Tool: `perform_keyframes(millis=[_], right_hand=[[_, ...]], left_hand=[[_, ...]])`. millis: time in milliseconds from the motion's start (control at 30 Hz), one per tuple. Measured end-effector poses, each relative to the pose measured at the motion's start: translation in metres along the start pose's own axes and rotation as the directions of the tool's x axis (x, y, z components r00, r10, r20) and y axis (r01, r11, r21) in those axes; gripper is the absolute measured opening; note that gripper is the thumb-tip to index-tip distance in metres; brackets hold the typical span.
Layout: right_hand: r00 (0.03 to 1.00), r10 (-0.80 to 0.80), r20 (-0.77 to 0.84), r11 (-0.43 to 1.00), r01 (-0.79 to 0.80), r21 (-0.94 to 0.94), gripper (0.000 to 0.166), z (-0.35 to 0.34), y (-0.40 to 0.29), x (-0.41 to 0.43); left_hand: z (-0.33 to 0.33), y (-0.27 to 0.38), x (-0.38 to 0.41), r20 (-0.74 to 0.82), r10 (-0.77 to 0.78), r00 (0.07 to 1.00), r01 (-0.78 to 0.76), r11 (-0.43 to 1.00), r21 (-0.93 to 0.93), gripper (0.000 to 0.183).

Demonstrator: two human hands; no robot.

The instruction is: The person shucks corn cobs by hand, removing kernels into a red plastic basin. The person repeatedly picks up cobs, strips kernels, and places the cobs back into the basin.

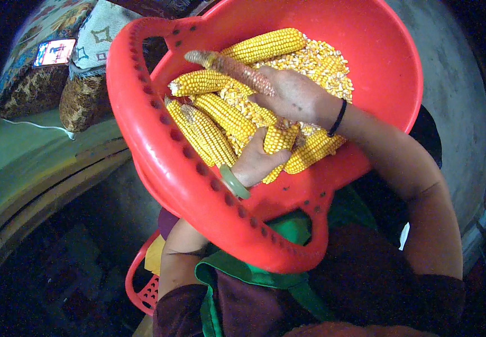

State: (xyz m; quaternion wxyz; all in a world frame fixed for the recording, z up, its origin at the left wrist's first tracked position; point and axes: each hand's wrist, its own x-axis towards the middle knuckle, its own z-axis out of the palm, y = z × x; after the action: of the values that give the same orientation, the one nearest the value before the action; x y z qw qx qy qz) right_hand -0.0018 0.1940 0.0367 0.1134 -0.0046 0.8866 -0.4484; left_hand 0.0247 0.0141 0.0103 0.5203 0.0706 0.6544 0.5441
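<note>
Inside a red plastic basin [377,54] on my lap, my left hand [257,162] grips a yellow ear of corn [278,139] near the basin's near side. A pale green bangle [235,183] circles that wrist. My right hand [293,94], with a black band at the wrist, is just above the left one. Between its thumb and fingers lies a mostly bare reddish corncob [243,73]; the fingertips are hidden. Several full ears [226,118] surround both hands. Loose yellow kernels [331,69] are heaped on the far side, with another whole ear [268,44] beside them.
The basin's thick, perforated rim handle [167,168] curves between my left forearm and the corn. A cloth-covered brown cushioned seat [87,92] with a card [54,52] on it stands at the upper left. A red plastic chair part [142,274] shows at the lower left.
</note>
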Motion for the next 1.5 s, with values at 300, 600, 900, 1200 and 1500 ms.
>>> perform_keyframes(millis=[300, 600, 900, 1200, 1500], right_hand=[[0.994, -0.078, 0.07, 0.994, 0.083, -0.076, 0.038, -0.01, -0.01, -0.019], [0.908, -0.419, -0.031, 0.879, 0.396, -0.264, 0.028, 0.025, 0.002, -0.03], [0.999, -0.039, -0.017, 0.98, 0.035, -0.197, 0.029, 0.019, -0.006, -0.012], [0.994, -0.007, 0.111, 0.997, 0.015, -0.075, 0.031, 0.004, -0.023, -0.021], [0.978, -0.207, 0.017, 0.91, 0.199, -0.363, 0.024, 0.023, -0.007, -0.019]], left_hand=[[-0.012, 0.006, -0.008, 0.31, 0.002, 0.951, 0.179, 0.814, -0.553, 0.04], [0.0, -0.012, -0.001, 0.111, -0.017, 0.994, 0.048, 0.959, -0.28, 0.041], [0.007, 0.006, 0.004, 0.036, -0.006, 0.999, 0.005, 0.999, 0.035, 0.033], [0.006, 0.012, 0.0, -0.001, -0.016, 1.0, 0.016, 0.987, 0.158, 0.033], [0.018, 0.012, -0.002, -0.123, 0.184, 0.975, -0.109, 0.882, 0.458, 0.036]])
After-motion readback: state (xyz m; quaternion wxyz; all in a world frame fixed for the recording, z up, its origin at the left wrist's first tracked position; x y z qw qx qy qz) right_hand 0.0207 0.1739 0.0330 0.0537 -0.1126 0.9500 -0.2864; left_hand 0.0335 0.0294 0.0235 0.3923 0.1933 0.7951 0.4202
